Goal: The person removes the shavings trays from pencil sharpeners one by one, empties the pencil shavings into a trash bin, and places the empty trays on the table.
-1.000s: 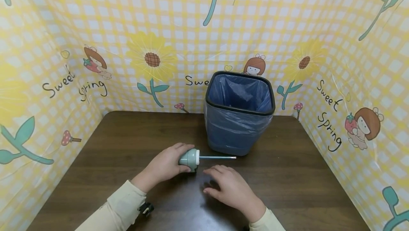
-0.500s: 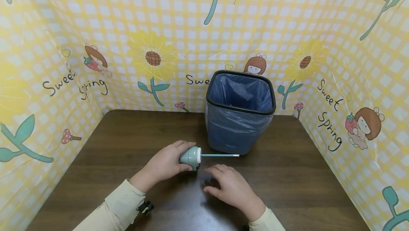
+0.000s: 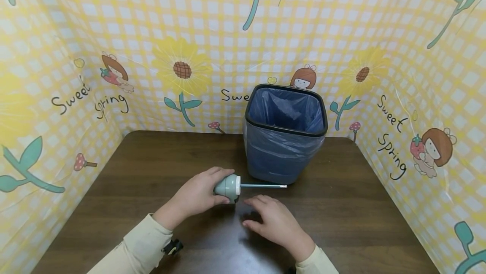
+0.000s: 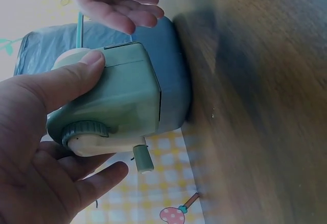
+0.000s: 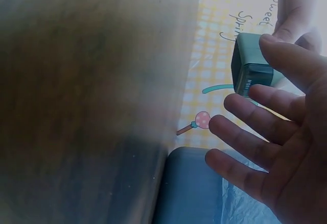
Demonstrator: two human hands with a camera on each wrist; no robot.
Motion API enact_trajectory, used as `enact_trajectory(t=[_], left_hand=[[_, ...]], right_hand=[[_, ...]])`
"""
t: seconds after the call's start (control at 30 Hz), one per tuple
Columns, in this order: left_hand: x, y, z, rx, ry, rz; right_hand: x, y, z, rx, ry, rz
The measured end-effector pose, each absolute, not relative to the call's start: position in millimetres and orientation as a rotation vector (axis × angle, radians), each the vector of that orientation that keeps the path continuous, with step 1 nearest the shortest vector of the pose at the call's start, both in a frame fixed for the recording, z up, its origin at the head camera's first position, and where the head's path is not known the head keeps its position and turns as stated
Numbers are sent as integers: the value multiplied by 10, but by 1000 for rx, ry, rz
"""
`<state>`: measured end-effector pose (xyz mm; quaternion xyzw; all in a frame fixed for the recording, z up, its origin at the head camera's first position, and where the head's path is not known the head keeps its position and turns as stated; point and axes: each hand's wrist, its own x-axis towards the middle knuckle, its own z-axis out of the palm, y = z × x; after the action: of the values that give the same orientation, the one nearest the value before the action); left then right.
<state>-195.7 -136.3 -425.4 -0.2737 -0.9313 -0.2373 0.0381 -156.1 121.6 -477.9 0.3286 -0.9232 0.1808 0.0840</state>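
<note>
My left hand (image 3: 199, 192) grips a green pencil sharpener (image 4: 122, 91), its crank (image 4: 143, 158) showing in the left wrist view. In the head view the sharpener lies sideways, its white front end facing right. A blue pencil (image 3: 262, 186) sticks out of that end, level and pointing right, with a pale far tip. My right hand (image 3: 277, 224) hovers below and right of the sharpener, fingers loosely extended and holding nothing. In the right wrist view the fingers (image 5: 240, 134) are spread, and the sharpener appears beyond them.
A blue trash bin (image 3: 279, 160) with a clear liner and black rim stands behind the pencil, right of centre. The dark wooden table (image 3: 159, 156) is bounded by yellow checked fabric walls (image 3: 235, 55) at the back and both sides.
The sharpener and pencil have shifted slightly to the right with my left hand. My right hand has stayed nearly still.
</note>
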Motion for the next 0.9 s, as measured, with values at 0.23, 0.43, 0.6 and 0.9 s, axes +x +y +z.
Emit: enact_trajectory(t=[0.23, 0.43, 0.6, 0.9], left_hand=[[-1923, -1349, -4197, -847, -2858, -730], [-1897, -1336, -4165, -859, -2851, -725], [-1866, -1336, -4134, -889, -2832, -720], [-1831, -1341, -4090, -936, -2795, -693]], right_hand=[[-1578, 1219, -4794, 946, -2779, 616], [-1575, 1217, -4791, 897, -2798, 667], [-1575, 1208, -4789, 863, -2823, 740], [-1615, 1193, -4792, 810, -2844, 923]])
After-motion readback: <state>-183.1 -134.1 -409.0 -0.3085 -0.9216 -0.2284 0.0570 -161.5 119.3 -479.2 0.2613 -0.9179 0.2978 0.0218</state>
